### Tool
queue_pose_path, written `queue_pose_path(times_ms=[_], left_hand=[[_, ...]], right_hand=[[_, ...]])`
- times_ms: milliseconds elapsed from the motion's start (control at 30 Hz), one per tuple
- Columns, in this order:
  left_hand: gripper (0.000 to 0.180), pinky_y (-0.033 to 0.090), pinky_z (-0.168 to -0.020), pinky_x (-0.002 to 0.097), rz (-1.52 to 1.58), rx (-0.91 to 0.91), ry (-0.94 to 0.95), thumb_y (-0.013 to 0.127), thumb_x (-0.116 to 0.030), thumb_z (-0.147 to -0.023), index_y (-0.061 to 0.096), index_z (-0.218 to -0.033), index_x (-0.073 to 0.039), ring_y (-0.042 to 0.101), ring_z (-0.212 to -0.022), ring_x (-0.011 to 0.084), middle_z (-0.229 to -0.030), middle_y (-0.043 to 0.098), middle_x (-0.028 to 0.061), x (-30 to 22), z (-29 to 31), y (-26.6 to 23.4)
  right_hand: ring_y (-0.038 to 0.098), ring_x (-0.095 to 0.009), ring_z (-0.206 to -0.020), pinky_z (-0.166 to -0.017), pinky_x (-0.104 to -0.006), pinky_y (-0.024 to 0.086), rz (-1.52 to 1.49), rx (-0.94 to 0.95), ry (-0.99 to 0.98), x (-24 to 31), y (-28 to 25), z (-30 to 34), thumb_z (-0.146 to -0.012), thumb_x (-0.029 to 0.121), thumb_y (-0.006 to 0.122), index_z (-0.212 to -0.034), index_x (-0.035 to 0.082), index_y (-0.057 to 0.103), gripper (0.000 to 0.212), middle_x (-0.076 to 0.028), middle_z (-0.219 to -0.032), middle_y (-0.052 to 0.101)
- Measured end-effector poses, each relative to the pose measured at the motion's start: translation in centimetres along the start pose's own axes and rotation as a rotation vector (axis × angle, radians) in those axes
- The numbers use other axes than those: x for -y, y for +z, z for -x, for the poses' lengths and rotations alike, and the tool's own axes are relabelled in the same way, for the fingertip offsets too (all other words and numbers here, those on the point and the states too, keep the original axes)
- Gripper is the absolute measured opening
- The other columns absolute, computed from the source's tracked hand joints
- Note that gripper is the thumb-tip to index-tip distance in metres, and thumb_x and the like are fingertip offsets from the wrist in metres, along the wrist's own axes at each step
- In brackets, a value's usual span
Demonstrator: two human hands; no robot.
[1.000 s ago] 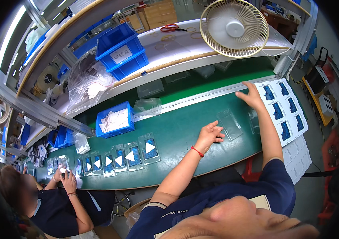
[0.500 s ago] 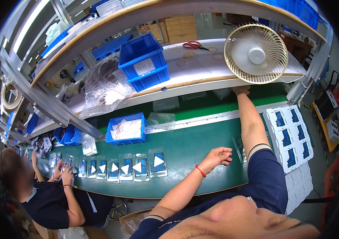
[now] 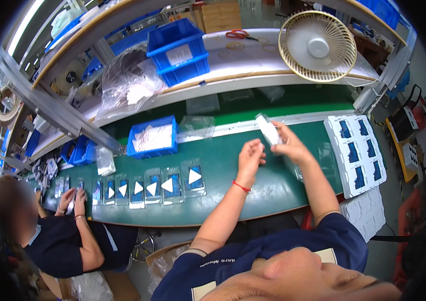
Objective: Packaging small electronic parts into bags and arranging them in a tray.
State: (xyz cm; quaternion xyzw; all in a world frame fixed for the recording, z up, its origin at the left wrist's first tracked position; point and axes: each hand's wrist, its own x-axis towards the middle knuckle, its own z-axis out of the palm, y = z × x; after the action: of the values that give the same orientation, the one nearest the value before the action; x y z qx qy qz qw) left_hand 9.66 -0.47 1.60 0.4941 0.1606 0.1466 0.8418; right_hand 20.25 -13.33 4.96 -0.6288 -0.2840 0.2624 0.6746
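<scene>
My right hand (image 3: 291,144) grips a slim stack of clear plastic blister trays (image 3: 268,129), tilted above the green bench. Close beside it, my left hand (image 3: 251,156) has its fingers curled in, with nothing visible between them. Below my right hand another clear tray (image 3: 293,168) lies on the bench, partly covered by the hand and forearm. To the left runs a row of clear trays holding dark blue circuit boards, each with a white triangle, the nearest being this tray (image 3: 194,177).
A white foam tray (image 3: 334,150) with several blue boards lies at right. A blue bin (image 3: 173,150) of white slips sits left of centre. Stacked blue bins (image 3: 178,55), scissors (image 3: 238,34) and a fan (image 3: 317,47) occupy the shelf. A co-worker (image 3: 57,241) works at far left.
My right hand has come back from under the shelf, bringing the stack of clear trays toward my left hand. The left hand's fingers have curled in. The view has shifted slightly.
</scene>
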Motion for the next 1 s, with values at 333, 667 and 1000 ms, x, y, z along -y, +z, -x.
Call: queue_pose_path(times_ms=[333,667,1000], left_hand=[[0.008,0.045,-0.068,0.0239,0.160,0.114,0.103,0.060,-0.014,-0.091,0.055,-0.090,-0.007,0.053,-0.074,0.0085,-0.087,0.057,0.0000,0.7,2.6,-5.1],[0.010,0.042,-0.070,0.0209,0.083,0.132,0.128,0.064,-0.011,-0.087,0.057,-0.083,-0.006,0.049,-0.076,0.0072,-0.096,0.052,-0.0001,0.2,3.0,-5.5],[0.006,0.037,-0.091,0.0276,0.221,0.231,0.131,0.062,-0.008,-0.087,0.059,-0.082,-0.004,0.048,-0.098,0.0115,-0.108,0.047,0.0025,0.6,2.8,-5.5]], right_hand=[[0.059,-0.015,-0.089,-0.069,-0.0257,0.050,-0.065,0.001,0.071,-2.4,6.1,4.1,-0.075,0.012,0.075,-0.132,0.002,0.042,0.066,-0.012,-0.107,0.057],[0.061,-0.018,-0.093,-0.076,-0.0277,0.051,-0.050,-0.031,0.034,-3.9,5.7,3.8,-0.074,0.013,0.077,-0.139,0.002,0.035,0.077,-0.019,-0.114,0.056],[0.061,-0.010,-0.076,-0.057,-0.0219,0.049,-0.304,0.042,0.180,-3.8,6.0,3.8,-0.080,0.017,0.069,-0.134,0.001,0.042,0.062,-0.010,-0.094,0.063]])
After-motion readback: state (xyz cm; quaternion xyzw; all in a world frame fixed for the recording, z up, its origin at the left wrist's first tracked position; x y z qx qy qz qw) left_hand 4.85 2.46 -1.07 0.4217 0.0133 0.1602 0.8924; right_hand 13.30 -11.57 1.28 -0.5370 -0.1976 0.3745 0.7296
